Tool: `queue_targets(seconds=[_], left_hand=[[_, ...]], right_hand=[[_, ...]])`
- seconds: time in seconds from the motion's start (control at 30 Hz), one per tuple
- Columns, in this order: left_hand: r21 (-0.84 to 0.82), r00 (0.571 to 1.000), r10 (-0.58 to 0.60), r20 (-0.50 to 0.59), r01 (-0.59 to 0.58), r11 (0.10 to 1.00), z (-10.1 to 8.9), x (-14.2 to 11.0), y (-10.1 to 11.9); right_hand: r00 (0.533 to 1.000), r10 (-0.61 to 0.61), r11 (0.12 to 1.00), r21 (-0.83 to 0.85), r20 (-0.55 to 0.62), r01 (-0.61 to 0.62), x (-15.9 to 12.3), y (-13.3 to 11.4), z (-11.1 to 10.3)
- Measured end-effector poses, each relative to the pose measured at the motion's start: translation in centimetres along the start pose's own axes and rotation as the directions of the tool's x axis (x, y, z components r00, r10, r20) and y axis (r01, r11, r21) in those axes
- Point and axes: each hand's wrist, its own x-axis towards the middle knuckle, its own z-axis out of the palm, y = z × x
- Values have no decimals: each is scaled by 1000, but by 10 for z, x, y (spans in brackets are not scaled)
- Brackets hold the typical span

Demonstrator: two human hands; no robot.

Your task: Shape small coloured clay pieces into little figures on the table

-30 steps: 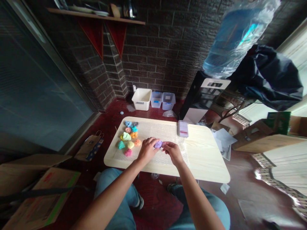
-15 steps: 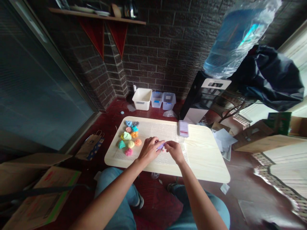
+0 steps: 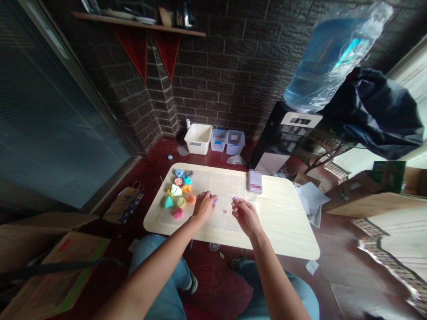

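Purple lump: the purple lump (image 3: 215, 202) shows at the fingertips of the left hand (image 3: 204, 206), above the bubble-wrap sheet; most of it is hidden.
Left fingers: curled over the purple lump, seemingly grasping it; squeezing too hard could flatten or smear it.
Purple bit: the small purple bit (image 3: 235, 198) is pinched at the fingertips of the right hand (image 3: 245, 213); such a small piece could drop or stick to the skin if the pinch slackens.
Red speck: the red speck (image 3: 226, 212) lies between the hands on the sheet; were the purple lump pressed there, it might pick up the colour.
Coloured lumps: the pink lump (image 3: 178, 213) and orange lump (image 3: 191, 199) sit near the left hand, among blue, green and yellow ones; several touch, so colours could mix, and a sideways sweep might nudge the orange one.
Bubble-wrap sheet: the bubble-wrap sheet (image 3: 220, 180) lies under the work; a dragging wrist could wrinkle it, and its texture could mark soft lumps.
Desk: the pale, round-cornered desk (image 3: 290, 222) also bears a pixelated object (image 3: 255, 182) at its far edge.
Room: dark red floor (image 3: 213, 284), white bin (image 3: 197, 144), water dispenser (image 3: 273, 133), dark brick wall (image 3: 230, 66).
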Motion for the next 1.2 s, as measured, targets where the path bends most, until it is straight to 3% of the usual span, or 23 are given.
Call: queue_targets(seconds=[0.13,0.23,0.37,0.47,0.6,0.63,0.67,0.7,0.77,0.8,0.87,0.97,1.07,1.2], left_hand=[[-54,988,-146,53,148,987,17,14,-16],[-161,970,-229,83,240,957,18,23,-17],[-402,950,-298,96,311,861,5,27,2],[-641,945,-302,125,310,703,-14,17,28],[-867,947,-185,264,317,384,-49,-15,65],[-908,944,-126,306,329,258,-59,-23,72],[-919,919,-51,390,386,-73,-68,-31,79],[-849,895,-1,446,423,-318,-76,-38,84],[-644,862,74,501,429,-634,-88,-49,91],[-583,856,87,509,417,-697,-92,-53,93],[-543,863,92,496,391,-743,-97,-59,96],[-563,895,90,437,351,-749,-98,-64,96],[-578,924,97,370,311,-754,-97,-69,95],[-545,929,125,349,310,-779,-100,-78,96]], right_hand=[[1000,2,999,46,29,-3,-7,-8,-2],[999,-27,999,25,24,26,-10,-12,1],[994,-107,991,-79,-2,106,-16,-19,5],[978,-207,959,-200,-21,199,-24,-26,10],[942,-336,874,-375,-3,310,-43,-37,21],[929,-370,833,-432,31,346,-49,-39,25],[910,-407,772,-501,84,391,-56,-41,28],[882,-447,689,-571,150,446,-62,-42,32],[807,-514,490,-674,290,554,-72,-44,37],[771,-536,409,-694,343,593,-77,-44,39],[722,-571,337,-690,391,640,-85,-43,42],[690,-602,317,-673,401,668,-96,-43,44],[705,-583,348,-661,403,665,-108,-48,47],[757,-575,475,-628,309,617,-117,-63,52]])
